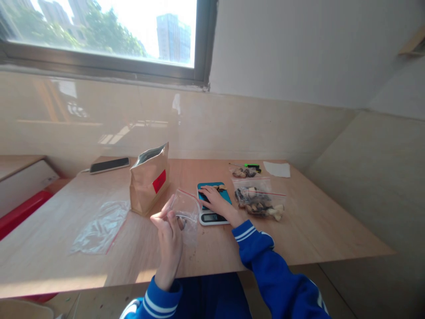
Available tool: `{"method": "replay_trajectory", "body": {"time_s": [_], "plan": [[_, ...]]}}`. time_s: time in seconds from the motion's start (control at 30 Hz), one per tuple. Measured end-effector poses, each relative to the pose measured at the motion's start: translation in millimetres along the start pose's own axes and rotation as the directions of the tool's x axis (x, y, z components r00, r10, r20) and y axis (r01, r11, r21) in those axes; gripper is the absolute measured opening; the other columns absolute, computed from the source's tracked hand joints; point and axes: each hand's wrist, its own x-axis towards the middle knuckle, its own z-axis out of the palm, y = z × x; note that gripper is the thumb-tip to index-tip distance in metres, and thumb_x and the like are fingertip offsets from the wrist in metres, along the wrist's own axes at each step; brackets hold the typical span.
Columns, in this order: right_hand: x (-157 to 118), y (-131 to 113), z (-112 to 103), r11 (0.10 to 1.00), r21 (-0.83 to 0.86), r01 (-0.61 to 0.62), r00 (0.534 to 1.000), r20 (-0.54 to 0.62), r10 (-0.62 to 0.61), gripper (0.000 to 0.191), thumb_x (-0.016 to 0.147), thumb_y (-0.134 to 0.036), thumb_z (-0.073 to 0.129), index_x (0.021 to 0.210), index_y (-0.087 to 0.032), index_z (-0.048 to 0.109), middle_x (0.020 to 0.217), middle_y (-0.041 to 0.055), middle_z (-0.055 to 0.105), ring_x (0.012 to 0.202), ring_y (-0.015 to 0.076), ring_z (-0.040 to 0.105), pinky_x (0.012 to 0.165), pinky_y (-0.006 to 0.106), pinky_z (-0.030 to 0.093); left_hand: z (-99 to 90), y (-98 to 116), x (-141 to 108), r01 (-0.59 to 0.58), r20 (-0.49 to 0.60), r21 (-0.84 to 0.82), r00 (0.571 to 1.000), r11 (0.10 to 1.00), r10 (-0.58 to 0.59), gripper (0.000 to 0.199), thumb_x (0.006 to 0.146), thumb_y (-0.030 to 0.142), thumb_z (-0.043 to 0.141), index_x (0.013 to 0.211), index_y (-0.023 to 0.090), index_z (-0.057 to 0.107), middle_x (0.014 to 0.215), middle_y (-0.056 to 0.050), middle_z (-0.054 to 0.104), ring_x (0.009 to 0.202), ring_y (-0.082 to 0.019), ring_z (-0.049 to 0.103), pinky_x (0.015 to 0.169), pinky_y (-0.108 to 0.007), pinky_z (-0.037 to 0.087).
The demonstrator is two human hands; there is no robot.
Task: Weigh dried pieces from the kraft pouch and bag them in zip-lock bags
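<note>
The bench (308, 235) is smooth, light-brown wood. An open, upright brown paper pouch (145, 188) with silvery lining and red label stands beyond the left hand (170, 230). Left of it lies a flat, wrinkled, clear plastic bag (99, 228). Clear bags of irregular dark and pale chunks (260, 209) lie right of the white scale with blue platform (212, 217). The left hand is clamped on a thin, clear, red-striped zip bag (187, 204), just left of the scale, some pieces inside. The right hand (214, 200) extends over the platform; whether its fingers grip anything cannot be determined. Small, pale, uneven pieces (220, 188) rest on the platform, just beside that hand.
</note>
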Motion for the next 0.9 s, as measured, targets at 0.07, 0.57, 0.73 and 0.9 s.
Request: {"method": "replay_trajectory", "body": {"time_s": [0.07,0.57,0.73,0.9], "plan": [[1.2,-0.1,-0.7,1.000,0.010,0.016,1.000,-0.021,-0.016,0.024,0.093,-0.024,0.053,0.113,-0.014,0.063,0.117,0.0142,0.063,0.112,0.0231,0.057,0.100,0.040,0.043,-1.8,-1.1,-0.6,0.014,0.008,-0.003,1.000,1.000,-0.014,0.046,0.094,0.052,0.037,0.118,0.012,0.043,0.059,0.003,0.056,0.043,-0.012,0.050,0.045,-0.025,0.043],[12.6,-38.2,-36.4,0.401,0.916,-0.002,0.805,-0.237,0.544,0.028,0.078,-0.043,0.069,0.094,-0.021,0.071,0.103,0.0056,0.071,0.093,0.0177,0.065,0.082,0.031,0.052,5.4,0.0,2.8,0.044,0.007,0.007,0.999,0.999,-0.044,0.043,0.093,0.054,0.037,0.108,0.015,0.042,0.092,-0.012,0.068,0.049,-0.011,0.054,0.048,-0.027,0.046],[16.6,-85.9,-54.8,0.137,0.990,-0.037,0.907,-0.025,0.421,0.032,0.074,-0.044,0.073,0.095,-0.021,0.071,0.102,0.0038,0.072,0.089,0.0156,0.066,0.082,0.031,0.053,22.6,-5.5,3.1,-0.025,-0.016,0.007,1.000,1.000,0.025,0.034,0.092,0.051,0.040,0.101,0.018,0.043,0.115,-0.019,0.065,0.087,-0.020,0.068,0.064,-0.032,0.054],[15.1,-105.4,-53.4,0.412,0.910,-0.045,0.948,-0.092,0.306,0.036,0.081,-0.049,0.064,0.101,-0.019,0.070,0.107,0.0068,0.071,0.104,0.0182,0.064,0.093,0.033,0.050,30.9,-11.7,-0.3,-0.083,-0.113,-0.023,0.990,0.996,0.080,0.023,0.095,0.043,0.041,0.098,0.021,0.039,0.134,-0.019,0.056,0.119,-0.022,0.059,0.093,-0.041,0.051]]}}
